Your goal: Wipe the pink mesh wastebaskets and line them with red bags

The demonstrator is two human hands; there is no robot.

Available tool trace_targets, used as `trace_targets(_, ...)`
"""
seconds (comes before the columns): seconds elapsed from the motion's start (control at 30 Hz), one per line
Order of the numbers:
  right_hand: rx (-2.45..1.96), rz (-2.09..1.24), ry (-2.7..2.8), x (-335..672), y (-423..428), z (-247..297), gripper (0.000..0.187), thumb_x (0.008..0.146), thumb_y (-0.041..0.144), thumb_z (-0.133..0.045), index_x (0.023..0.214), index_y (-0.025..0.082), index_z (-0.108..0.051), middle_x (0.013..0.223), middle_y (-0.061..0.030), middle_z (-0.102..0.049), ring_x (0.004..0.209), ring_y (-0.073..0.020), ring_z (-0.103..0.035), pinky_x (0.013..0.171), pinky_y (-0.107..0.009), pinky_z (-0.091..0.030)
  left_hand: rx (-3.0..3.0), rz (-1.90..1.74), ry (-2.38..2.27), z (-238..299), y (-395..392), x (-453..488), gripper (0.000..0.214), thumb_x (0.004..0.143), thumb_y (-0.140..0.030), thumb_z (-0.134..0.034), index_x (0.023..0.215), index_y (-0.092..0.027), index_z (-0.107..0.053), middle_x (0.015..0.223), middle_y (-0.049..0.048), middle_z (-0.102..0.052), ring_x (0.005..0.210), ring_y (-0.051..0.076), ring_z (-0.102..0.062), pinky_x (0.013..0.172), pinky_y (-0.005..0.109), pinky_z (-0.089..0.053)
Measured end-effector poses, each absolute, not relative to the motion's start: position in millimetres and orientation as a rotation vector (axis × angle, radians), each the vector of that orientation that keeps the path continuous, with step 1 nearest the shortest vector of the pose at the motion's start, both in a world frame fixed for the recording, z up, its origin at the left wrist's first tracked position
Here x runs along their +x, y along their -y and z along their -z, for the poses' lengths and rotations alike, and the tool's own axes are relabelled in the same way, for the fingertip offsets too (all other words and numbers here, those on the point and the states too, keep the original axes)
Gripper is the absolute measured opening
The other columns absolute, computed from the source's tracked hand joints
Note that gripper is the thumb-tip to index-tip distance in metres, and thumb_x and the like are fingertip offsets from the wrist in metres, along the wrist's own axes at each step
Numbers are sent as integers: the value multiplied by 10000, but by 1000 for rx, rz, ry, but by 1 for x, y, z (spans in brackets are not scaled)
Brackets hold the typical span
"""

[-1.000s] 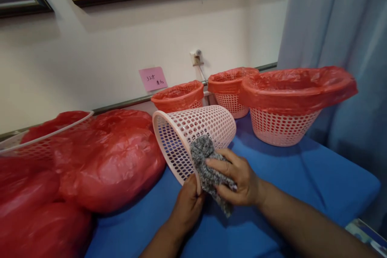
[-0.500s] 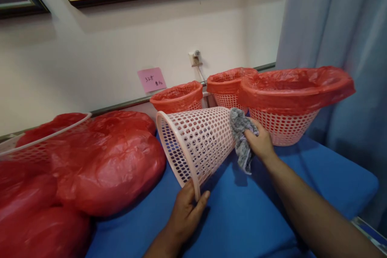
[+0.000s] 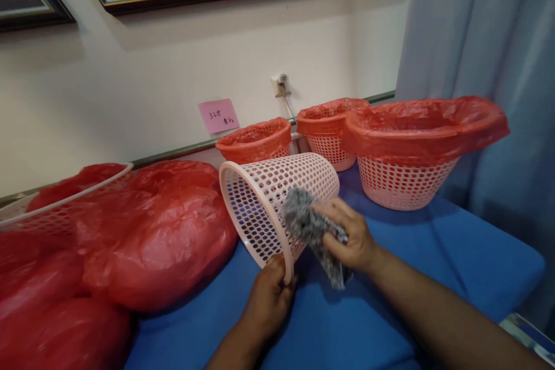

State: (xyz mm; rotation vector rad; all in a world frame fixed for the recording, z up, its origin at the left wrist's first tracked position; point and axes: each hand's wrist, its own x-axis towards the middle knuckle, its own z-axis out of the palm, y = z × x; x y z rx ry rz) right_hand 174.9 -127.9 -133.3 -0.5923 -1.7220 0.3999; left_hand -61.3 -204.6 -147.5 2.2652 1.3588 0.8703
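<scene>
A pale pink perforated wastebasket lies tipped on its side, its open mouth facing left toward me. My left hand grips the lower part of its rim, fingers inside and thumb mostly hidden. In my right hand is a bunched grey fuzzy cleaning cloth, pressed against the basket's side near the rim. One end of the cloth hangs down below the hand. Both hands are closed on what they hold.
Red-lined wastebaskets stand behind and to the right: a small one, another and a large one. Stuffed red plastic bags fill the left side. Everything rests on a blue-covered bed. A curtain hangs at right.
My right hand has moved the cloth left and down, from the basket's base end to near its rim. The basket has turned slightly, still held by my left hand.
</scene>
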Motion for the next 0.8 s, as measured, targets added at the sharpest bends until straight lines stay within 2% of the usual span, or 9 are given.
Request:
trace_targets(0.07,-909,-424,1492,188,96,141,510,797,236,-577,1297,229,-676,1191,-89,-707,1086,-246,-688,1006,-420,-540,2263,-862,-1372,147,203,-62,307,930,-201,-555,1194,-210,-713,1231,114,-724,1166,280,-668,1063,463,-523)
trace_targets(0.13,-1187,-533,1235,204,65,148,489,771,306,-591,1230,187,-710,1092,-100,-753,1011,-273,-710,980,-455,-547,2267,-819,-1359,146,202,-61,323,899,-126,-530,1139,-217,-727,1197,96,-730,1163,263,-658,1068,451,-510)
trace_targets(0.23,-1325,-634,1061,217,46,150,494,749,369,-614,1184,163,-725,1006,-104,-773,940,-288,-717,946,-478,-555,2306,-741,-1340,145,202,-58,315,830,-39,-509,961,-212,-737,1115,79,-737,1174,251,-632,1055,433,-496)
trace_targets(0.37,-931,-492,1342,199,88,137,500,794,304,-620,1285,225,-675,1206,-98,-715,1101,-268,-676,1030,-461,-519,2345,-706,-1417,147,203,-57,245,778,-16,-519,758,-199,-680,865,65,-705,1051,252,-649,996,433,-503)
trace_targets(0.47,-435,-524,1719,179,132,126,572,782,211,-633,1350,279,-626,1218,-75,-664,1087,-238,-662,959,-406,-556,2333,-709,-1449,143,203,-56,255,784,-19,-518,755,-198,-696,873,75,-712,1016,261,-652,972,437,-508)
trace_targets(0.53,-237,-600,1821,172,148,120,635,763,171,-639,1384,290,-589,1159,-64,-639,998,-213,-667,864,-365,-582,2315,-721,-1412,136,204,-54,238,858,-81,-531,829,-201,-735,966,92,-738,1021,267,-653,979,440,-509)
trace_targets(0.63,-140,-646,1889,172,151,117,655,748,138,-619,1383,293,-586,1124,-56,-619,965,-199,-662,832,-350,-583,2217,-796,-1318,126,207,-49,180,941,-263,-593,988,-201,-755,1087,102,-749,1061,279,-656,1018,442,-511)
trace_targets(0.7,-130,-661,1968,175,147,116,647,741,144,-605,1372,289,-598,1132,-59,-620,972,-202,-664,833,-352,-583,2094,-911,-1259,122,210,-48,274,945,-407,-631,1072,-191,-743,1111,100,-752,1063,284,-668,1000,426,-535)
trace_targets(0.8,-146,-660,2041,175,146,118,631,736,155,-590,1355,273,-616,1132,-65,-632,947,-197,-672,811,-339,-587,1969,-1050,-1195,124,213,-51,445,952,-560,-594,1126,-177,-740,1091,91,-769,973,261,-705,909,373,-584)
